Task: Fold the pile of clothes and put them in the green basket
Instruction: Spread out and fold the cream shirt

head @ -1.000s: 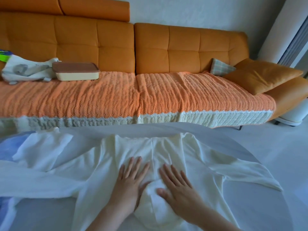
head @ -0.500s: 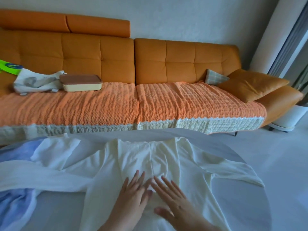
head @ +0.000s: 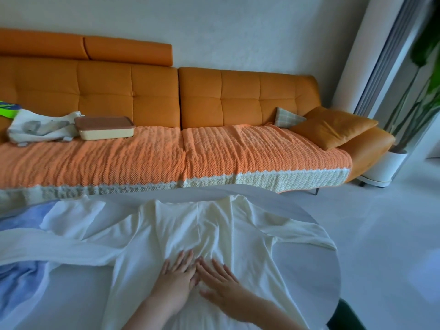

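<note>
A cream long-sleeved garment (head: 190,225) lies spread flat on the round white table (head: 309,277), its sleeves stretched to both sides. My left hand (head: 177,282) and my right hand (head: 223,287) press flat on its middle, side by side, fingers straight and touching each other. A white garment (head: 71,217) and a blue one (head: 21,289) lie bunched at the table's left. No green basket is clearly visible; only a dark green edge (head: 345,315) shows at the lower right.
An orange sofa (head: 214,96) with a knitted cover runs behind the table. On it lie a tote bag (head: 38,127), a lidded box (head: 104,127) and cushions (head: 333,127). A potted plant (head: 390,160) stands at the right beside bare floor.
Both hands have slid back toward me along the cream garment and come together until the fingers touch. The view has tilted upward, showing more wall.
</note>
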Motion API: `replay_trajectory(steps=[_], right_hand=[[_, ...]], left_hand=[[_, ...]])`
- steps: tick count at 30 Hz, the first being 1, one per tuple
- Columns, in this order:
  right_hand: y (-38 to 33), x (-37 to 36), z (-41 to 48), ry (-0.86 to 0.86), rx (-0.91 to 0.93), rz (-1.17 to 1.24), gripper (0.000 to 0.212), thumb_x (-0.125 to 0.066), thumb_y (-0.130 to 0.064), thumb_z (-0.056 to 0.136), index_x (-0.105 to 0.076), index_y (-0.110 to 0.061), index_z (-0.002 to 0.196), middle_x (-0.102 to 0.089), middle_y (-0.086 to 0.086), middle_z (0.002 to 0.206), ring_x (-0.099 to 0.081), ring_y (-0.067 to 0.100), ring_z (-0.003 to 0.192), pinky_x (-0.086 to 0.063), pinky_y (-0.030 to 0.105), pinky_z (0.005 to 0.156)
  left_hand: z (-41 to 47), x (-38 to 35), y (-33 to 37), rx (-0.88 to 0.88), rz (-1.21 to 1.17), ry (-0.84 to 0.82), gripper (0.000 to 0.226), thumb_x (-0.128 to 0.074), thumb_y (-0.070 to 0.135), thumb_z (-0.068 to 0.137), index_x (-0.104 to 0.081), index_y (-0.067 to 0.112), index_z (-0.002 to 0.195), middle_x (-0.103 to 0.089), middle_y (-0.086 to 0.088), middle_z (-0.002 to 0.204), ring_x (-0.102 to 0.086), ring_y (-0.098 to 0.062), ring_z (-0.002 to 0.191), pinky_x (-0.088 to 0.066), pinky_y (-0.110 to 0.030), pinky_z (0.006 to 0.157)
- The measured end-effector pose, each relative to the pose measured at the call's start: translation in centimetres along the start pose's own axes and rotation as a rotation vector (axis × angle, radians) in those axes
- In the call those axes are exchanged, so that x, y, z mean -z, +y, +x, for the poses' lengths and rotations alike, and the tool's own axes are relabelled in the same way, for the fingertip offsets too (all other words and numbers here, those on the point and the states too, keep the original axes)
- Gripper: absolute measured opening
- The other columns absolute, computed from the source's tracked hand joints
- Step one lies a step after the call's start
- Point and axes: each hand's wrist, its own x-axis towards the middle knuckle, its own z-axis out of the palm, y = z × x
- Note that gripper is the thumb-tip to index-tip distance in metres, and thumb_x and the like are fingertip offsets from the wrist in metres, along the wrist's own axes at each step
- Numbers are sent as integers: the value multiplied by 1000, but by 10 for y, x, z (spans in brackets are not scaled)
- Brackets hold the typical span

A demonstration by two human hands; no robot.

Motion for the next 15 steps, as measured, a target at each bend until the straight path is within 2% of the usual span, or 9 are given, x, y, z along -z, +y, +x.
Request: replay_trajectory(steps=[2,3,4,6,8,10,12,14,15], right_hand=[[8,14,-3,-21,-98,454,102,-13,-85,66,-18,-25,148,-12,-17,150,-4,3,139,-6,19,114],[17,23,-7,82,-202,582,106,-20,-91,59,-31,-28,144,-25,-16,146,-19,2,138,-13,17,113],[25,36,-13,207,-335,671,105,-25,-96,54,-43,-32,136,-38,-16,140,-35,3,132,-23,18,111],[49,53,-33,361,-455,621,103,-20,-96,54,-54,-31,126,-55,-10,130,-51,7,120,-34,21,105],[67,61,-59,270,-491,396,91,-21,-83,68,-50,-25,133,-52,-3,134,-46,13,126,-31,21,105],[79,55,-82,161,-511,235,54,-43,-54,89,-49,-24,134,-50,-4,134,-43,13,127,-28,19,104],[82,44,-103,239,-614,256,27,-56,-28,91,-61,-21,117,-58,-7,112,-55,13,108,-40,21,92],[84,45,-112,267,-791,356,7,-60,-27,87,-64,-22,86,-62,-8,82,-60,14,79,-47,28,74],[88,49,-110,253,-847,416,15,-60,-27,87,-62,-21,74,-63,-6,71,-61,15,68,-49,28,66]], left_hand=[[6,11,11,44,-52,-3,47,-27,20,100,-26,23,147,2,7,152,-7,-23,145,-17,-48,113],[10,16,20,70,-121,20,54,-34,12,94,-25,23,147,-2,2,155,-7,-27,145,-16,-48,113],[15,21,32,56,-155,84,55,-38,10,87,-34,22,141,-24,-4,153,-25,-29,141,-27,-46,109],[13,21,61,-53,-248,130,43,-38,24,78,-45,31,119,-60,2,128,-51,-19,123,-41,-37,99],[2,11,93,-218,-163,88,46,-38,42,76,-44,34,120,-61,7,124,-41,-13,128,-23,-36,105],[-14,-7,113,-304,-44,22,72,-37,56,71,-31,34,139,-50,5,132,-14,-17,143,-5,-42,110],[-25,-29,114,-375,74,87,90,-33,61,70,-7,27,149,-30,0,147,5,-17,145,2,-45,113],[-38,-36,110,-417,54,105,89,-32,62,70,-6,30,148,-1,-4,158,7,-17,145,2,-44,113],[-41,-38,107,-475,15,81,86,-33,62,71,-10,32,148,3,-4,158,5,-17,145,0,-44,112]])
